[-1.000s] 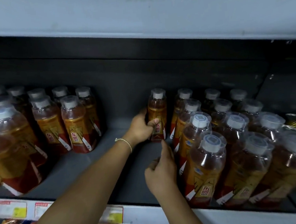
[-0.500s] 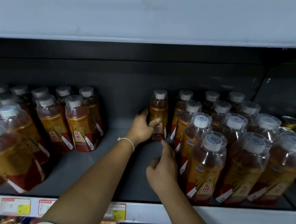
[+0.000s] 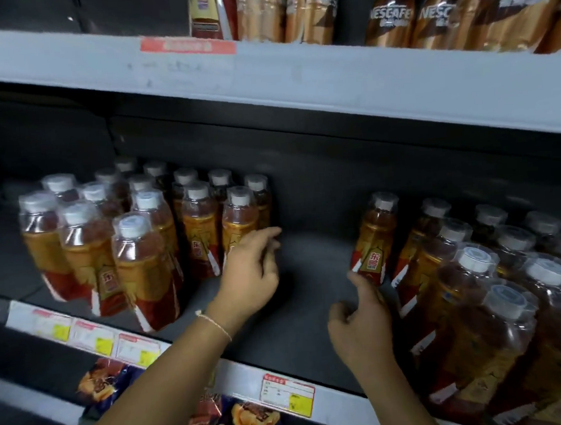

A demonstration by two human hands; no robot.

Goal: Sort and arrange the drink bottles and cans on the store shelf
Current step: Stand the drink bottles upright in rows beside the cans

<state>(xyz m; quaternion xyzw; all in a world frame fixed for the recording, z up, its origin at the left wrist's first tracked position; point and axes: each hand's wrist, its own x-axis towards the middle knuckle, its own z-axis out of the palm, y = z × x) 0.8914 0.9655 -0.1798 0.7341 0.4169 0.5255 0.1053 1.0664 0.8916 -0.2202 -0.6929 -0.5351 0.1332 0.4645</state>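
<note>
Amber drink bottles (image 3: pixel 148 241) stand in two groups on the shelf (image 3: pixel 299 310); the left hand (image 3: pixel 250 277), fingers loose, reaches one group while the right hand (image 3: pixel 359 319), fingers empty, touches a lone bottle (image 3: pixel 374 239), apparently closing the gap.

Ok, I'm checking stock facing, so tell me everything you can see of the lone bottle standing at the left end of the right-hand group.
The clear plastic drink bottle with the white cap holds amber liquid and wears an orange, gold and red label with a white patch of red characters. It stands nearly upright, leaning slightly, on the dark grey shelf, at the left edge of the right group. The right hand reaches its base from the front; whether the fingertips touch it is unclear. The left hand is apart, by the left group.
</note>
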